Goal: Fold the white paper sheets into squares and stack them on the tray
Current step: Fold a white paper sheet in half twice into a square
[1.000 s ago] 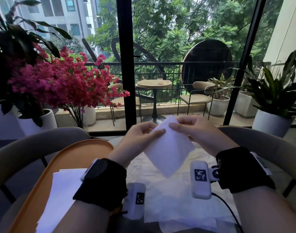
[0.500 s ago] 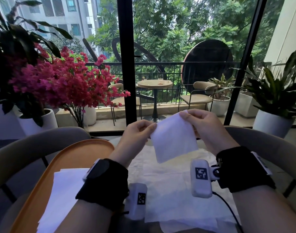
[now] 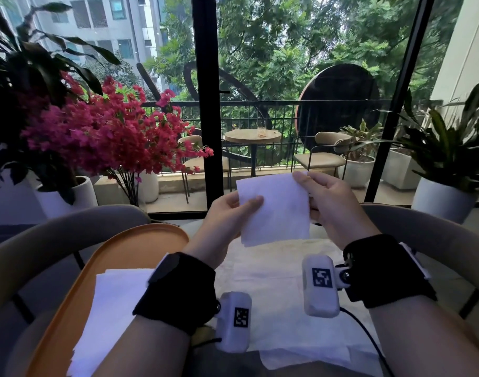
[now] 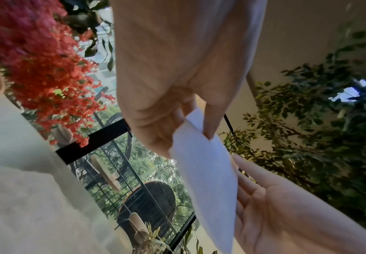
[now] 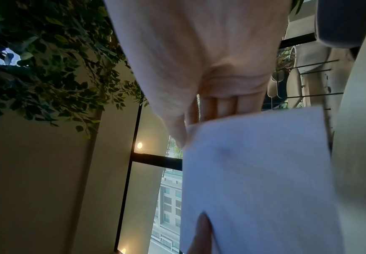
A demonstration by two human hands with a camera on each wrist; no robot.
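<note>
Pinching folded paper [image 3: 275, 210] edges | both hands: left [image 3: 227, 216], right [image 3: 328, 200] | midair above table

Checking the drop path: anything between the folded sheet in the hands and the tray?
Nothing visible blocks it. The folded sheet is held in the air by the left hand and right hand. The orange tray lies lower left, holding only a stack of white paper. The left forearm partly covers that stack.
</note>
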